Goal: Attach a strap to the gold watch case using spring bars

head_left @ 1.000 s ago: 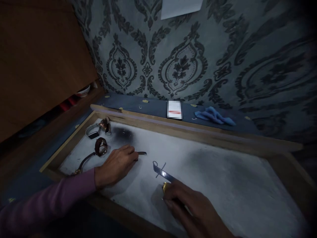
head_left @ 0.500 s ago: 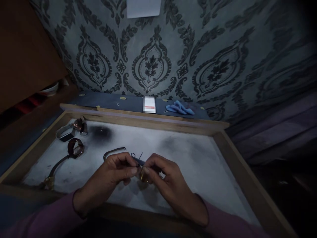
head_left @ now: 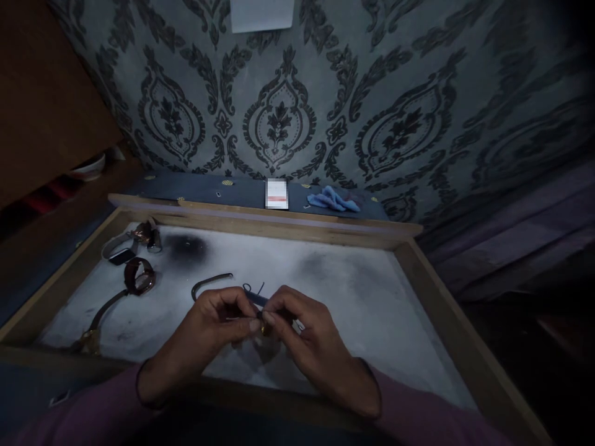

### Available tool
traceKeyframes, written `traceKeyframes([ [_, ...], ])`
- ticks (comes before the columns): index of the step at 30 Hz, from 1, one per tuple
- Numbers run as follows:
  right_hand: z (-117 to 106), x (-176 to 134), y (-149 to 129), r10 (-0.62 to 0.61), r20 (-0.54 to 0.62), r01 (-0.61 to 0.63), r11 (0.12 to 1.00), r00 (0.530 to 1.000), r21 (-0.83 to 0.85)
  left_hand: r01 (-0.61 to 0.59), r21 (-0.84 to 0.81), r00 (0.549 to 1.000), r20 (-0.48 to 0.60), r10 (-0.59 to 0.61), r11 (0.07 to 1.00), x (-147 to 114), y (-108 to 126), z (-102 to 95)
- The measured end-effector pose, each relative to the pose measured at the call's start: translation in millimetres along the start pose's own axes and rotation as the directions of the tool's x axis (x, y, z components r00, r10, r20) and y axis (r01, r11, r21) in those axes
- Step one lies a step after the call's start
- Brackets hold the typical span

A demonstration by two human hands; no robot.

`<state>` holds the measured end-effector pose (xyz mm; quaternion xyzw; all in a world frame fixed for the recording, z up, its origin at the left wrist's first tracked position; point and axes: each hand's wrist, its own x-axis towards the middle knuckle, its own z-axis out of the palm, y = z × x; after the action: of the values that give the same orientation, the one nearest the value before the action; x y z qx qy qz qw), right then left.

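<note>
My left hand (head_left: 211,319) is closed in a pinch, thumb against fingers, on something small and dark that is mostly hidden. Close against it, my right hand (head_left: 309,331) pinches a small gold-coloured piece (head_left: 264,328), largely covered by the fingers. The fingertips of both hands meet over the white-bottomed wooden tray (head_left: 409,272). Just behind them lies a dark, flat strip (head_left: 255,298) with a thin loop and pin by its end. A curved dark strap (head_left: 204,284) rests behind my left hand.
At the tray's left lie a watch with a brown strap (head_left: 139,276), a square-faced watch (head_left: 121,255), another brownish watch (head_left: 147,234) and a gold-coloured watch (head_left: 90,342). Beyond the rim are a blue cloth (head_left: 333,199) and a small white box (head_left: 276,194).
My fingertips have drawn closer together, and less of the gold-coloured piece shows between them. The whole view has shifted slightly; the watches and strap lie as before.
</note>
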<state>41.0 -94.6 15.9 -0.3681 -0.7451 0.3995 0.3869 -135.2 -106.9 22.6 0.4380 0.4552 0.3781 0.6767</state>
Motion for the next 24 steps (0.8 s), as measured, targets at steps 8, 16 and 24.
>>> traceKeyframes([
  [8, 0.8, -1.5, -1.8, 0.053, -0.016, -0.052, 0.998, 0.998, 0.024, -0.029, 0.000, 1.000, -0.007, 0.029, 1.000, 4.1, 1.3, 1.0],
  [16, 4.2, -3.9, -2.1, 0.024, -0.092, -0.028, 0.999, 0.995, -0.039, -0.053, -0.060, 0.999, -0.007, 0.053, 0.997, 6.7, -2.2, 5.6],
  [24, 4.0, -3.1, -1.5, 0.007, -0.113, -0.013, 0.999, 0.994, -0.051, 0.061, -0.182, 0.998, 0.000, -0.062, 0.981, 7.4, -7.8, 6.4],
])
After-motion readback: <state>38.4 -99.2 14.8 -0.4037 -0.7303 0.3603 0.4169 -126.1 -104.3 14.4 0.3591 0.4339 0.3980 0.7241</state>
